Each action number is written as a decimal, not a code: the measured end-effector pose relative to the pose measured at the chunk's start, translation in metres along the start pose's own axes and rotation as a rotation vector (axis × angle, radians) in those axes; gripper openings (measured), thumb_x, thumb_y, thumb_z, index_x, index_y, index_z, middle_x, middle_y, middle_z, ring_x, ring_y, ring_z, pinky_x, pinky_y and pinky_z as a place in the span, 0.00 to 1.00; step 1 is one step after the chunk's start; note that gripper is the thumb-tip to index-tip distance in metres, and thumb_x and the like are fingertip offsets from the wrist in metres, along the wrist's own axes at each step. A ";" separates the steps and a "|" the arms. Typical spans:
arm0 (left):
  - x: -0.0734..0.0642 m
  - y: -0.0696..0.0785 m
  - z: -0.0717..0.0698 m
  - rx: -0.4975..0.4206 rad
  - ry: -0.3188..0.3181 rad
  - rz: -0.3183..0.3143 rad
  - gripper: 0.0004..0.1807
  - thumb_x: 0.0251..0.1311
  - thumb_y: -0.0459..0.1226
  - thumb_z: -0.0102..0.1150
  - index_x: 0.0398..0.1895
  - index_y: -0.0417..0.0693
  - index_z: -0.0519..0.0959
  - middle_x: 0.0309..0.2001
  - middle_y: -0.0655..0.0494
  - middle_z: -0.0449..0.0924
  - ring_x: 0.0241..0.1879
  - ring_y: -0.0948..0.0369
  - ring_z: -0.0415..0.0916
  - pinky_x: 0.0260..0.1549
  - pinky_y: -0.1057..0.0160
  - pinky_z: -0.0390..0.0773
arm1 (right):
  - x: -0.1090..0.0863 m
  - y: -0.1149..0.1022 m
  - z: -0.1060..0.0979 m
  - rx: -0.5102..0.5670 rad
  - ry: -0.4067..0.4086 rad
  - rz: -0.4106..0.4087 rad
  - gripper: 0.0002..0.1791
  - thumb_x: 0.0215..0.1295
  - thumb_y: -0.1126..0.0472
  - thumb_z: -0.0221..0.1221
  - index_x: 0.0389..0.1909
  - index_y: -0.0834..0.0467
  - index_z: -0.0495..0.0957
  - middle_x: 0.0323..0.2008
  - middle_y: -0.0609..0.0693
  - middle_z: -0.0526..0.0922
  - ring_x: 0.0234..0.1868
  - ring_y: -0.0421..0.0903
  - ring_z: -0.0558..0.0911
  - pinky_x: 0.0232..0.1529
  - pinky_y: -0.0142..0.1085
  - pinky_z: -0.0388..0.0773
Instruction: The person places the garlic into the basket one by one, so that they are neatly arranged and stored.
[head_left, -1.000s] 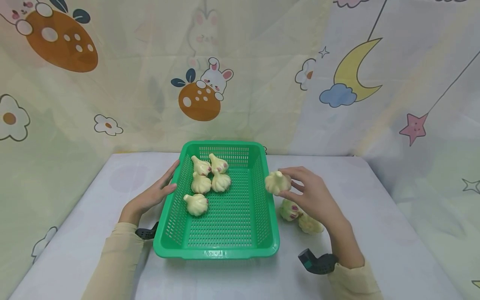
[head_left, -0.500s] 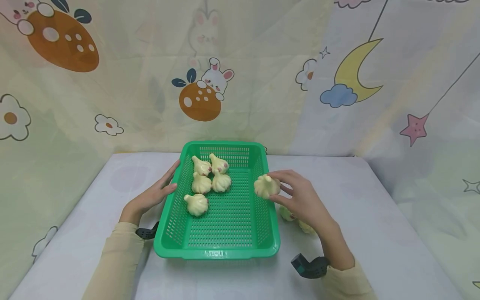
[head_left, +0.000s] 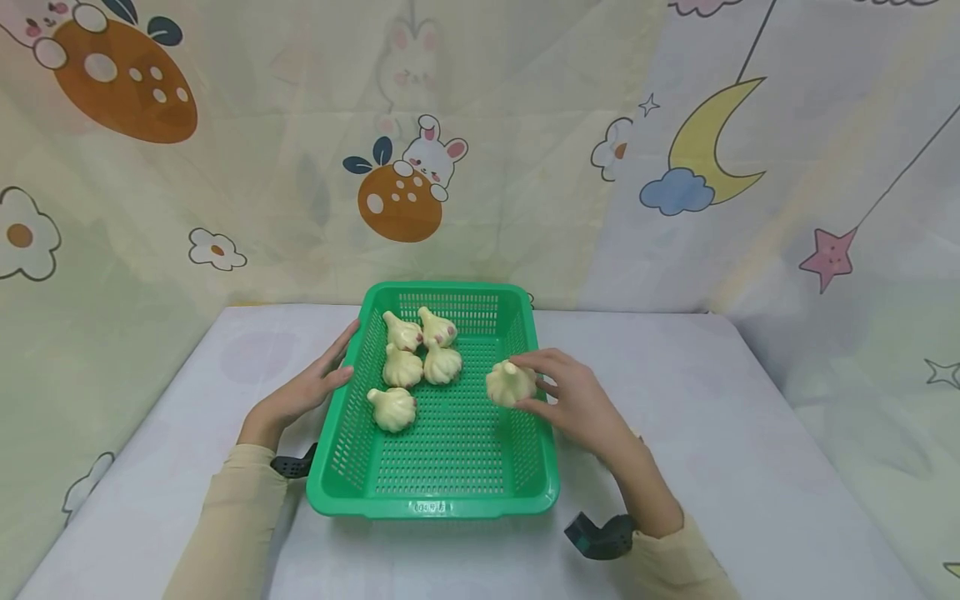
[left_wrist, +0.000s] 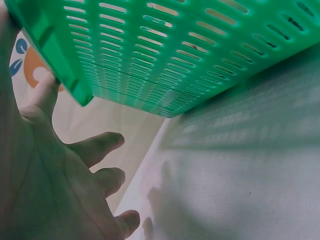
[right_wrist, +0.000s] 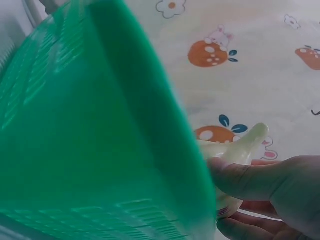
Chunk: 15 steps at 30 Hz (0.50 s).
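My right hand (head_left: 573, 400) pinches a pale garlic bulb (head_left: 510, 384) between thumb and fingers, its stem pointing up. It holds the bulb over the right side of a green plastic basket (head_left: 433, 507). In the right wrist view the basket's wall partly covers that bulb (right_wrist: 242, 150), with the thumb against it. Several other garlic bulbs (head_left: 393, 409) lie in the left part of the basket. My left hand (head_left: 303, 392) touches the basket's left rim with its fingers extended. The left wrist view has the left hand (left_wrist: 60, 165) beside the slotted wall (left_wrist: 165, 45), fingers spread.
The basket stands on a white-covered table (head_left: 750, 467). Behind it hangs a patterned cloth (head_left: 525, 167). My right forearm (head_left: 645, 483) crosses the table right of the basket and hides what lies beneath it.
My right hand has moved left with the garlic bulb, from the basket's right rim to over its inside. Its forearm now covers the bulbs on the table. My left hand has stayed put.
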<state>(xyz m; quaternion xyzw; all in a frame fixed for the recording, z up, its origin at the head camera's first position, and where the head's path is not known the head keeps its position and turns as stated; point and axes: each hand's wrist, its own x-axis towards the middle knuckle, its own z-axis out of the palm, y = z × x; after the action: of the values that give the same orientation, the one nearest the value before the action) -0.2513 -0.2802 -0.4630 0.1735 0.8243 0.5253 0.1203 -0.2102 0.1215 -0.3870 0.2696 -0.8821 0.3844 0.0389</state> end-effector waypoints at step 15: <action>-0.001 0.002 0.001 0.016 0.010 -0.013 0.36 0.71 0.49 0.40 0.73 0.80 0.33 0.77 0.56 0.27 0.75 0.43 0.26 0.59 0.24 0.40 | 0.005 -0.007 0.024 0.017 -0.060 -0.033 0.29 0.49 0.65 0.71 0.55 0.56 0.78 0.52 0.50 0.78 0.55 0.48 0.78 0.49 0.36 0.79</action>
<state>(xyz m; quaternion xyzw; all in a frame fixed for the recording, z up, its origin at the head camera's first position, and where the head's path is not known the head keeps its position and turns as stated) -0.2494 -0.2787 -0.4615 0.1666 0.8303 0.5186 0.1182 -0.2074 0.0984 -0.3978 0.2958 -0.8750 0.3830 0.0164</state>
